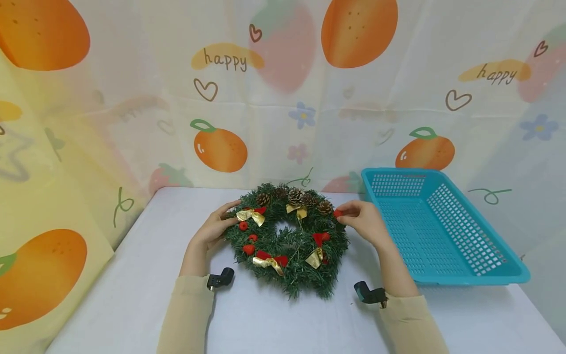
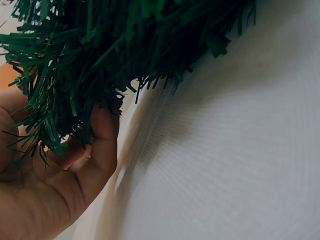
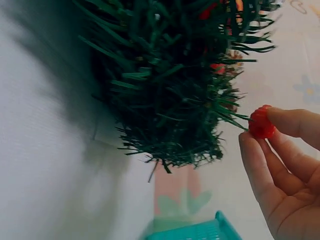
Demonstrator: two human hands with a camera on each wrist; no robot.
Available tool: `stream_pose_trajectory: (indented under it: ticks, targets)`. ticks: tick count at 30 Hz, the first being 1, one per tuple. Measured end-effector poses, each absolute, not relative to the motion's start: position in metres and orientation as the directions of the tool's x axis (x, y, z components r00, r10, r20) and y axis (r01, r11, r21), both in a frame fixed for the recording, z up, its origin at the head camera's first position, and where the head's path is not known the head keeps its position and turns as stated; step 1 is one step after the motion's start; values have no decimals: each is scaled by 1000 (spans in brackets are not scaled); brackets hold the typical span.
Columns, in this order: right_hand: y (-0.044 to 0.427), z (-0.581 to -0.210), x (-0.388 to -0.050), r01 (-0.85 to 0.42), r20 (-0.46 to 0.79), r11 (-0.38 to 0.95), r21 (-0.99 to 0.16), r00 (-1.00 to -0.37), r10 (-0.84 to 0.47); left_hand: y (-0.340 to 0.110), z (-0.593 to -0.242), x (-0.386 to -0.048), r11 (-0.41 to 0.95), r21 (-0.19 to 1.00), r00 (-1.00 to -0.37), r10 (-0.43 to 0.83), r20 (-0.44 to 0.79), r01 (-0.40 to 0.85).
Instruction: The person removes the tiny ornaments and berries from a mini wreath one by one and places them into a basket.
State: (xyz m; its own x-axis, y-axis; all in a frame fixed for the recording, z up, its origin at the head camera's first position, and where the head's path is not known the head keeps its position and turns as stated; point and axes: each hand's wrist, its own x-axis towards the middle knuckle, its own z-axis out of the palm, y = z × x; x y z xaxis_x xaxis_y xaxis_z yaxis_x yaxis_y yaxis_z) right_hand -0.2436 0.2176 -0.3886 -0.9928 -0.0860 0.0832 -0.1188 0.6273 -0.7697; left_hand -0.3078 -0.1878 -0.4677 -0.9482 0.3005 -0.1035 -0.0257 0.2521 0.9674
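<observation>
A green wreath [image 1: 289,282] with pinecones, gold-and-red bows and red berries lies on the white table. At its left side the left hand [image 1: 212,227] grips the edge; in the left wrist view the fingers of that hand [image 2: 65,170] curl round the green needles, partly hidden by them. The right hand [image 1: 363,221] pinches a red berry [image 1: 338,213] at the wreath's upper right edge. Close up in the right wrist view, the berry [image 3: 261,122] sits between thumb and fingers of the right hand [image 3: 285,160], beside the tips of the needles.
A turquoise basket [image 1: 442,282] stands on the table [image 1: 128,295] right of the wreath, close to the right forearm. Behind the table hangs a cloth [image 1: 274,118] printed with fruit. Each wrist wears a small black camera [image 1: 221,279].
</observation>
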Motion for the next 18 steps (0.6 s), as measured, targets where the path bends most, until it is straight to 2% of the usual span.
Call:
stream_pose_trajectory:
  ticks: [18]
  targets:
    - [234, -342, -220, -148, 234, 676, -722, -972, 37, -189, -471, -308, 248, 969, -947, 312, -72, 8]
